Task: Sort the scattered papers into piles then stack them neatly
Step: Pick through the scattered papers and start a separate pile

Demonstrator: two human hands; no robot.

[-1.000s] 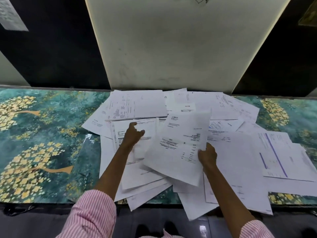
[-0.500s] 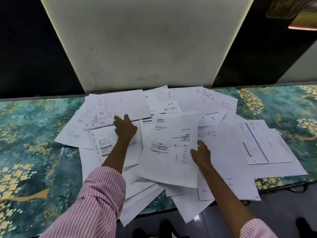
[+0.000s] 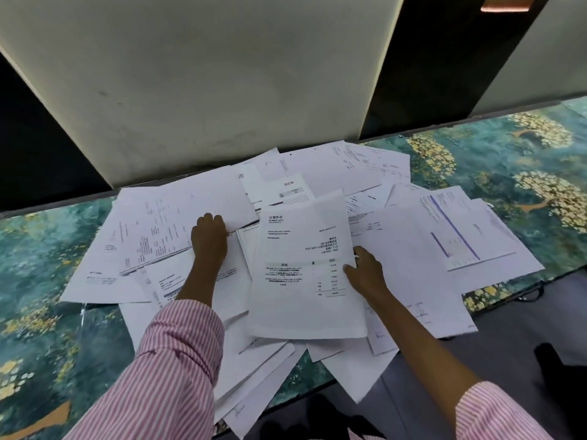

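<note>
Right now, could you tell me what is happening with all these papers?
A person in a pink striped shirt is working through loose papers spread over a green patterned table. The right hand holds the edge of a printed sheet on top. The left hand grips the edge of another sheet. No neat piles show yet.

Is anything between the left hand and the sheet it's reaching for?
Nothing visible. The left hand already rests on the edge of a printed sheet in the paper heap; the right hand holds another sheet.
</note>
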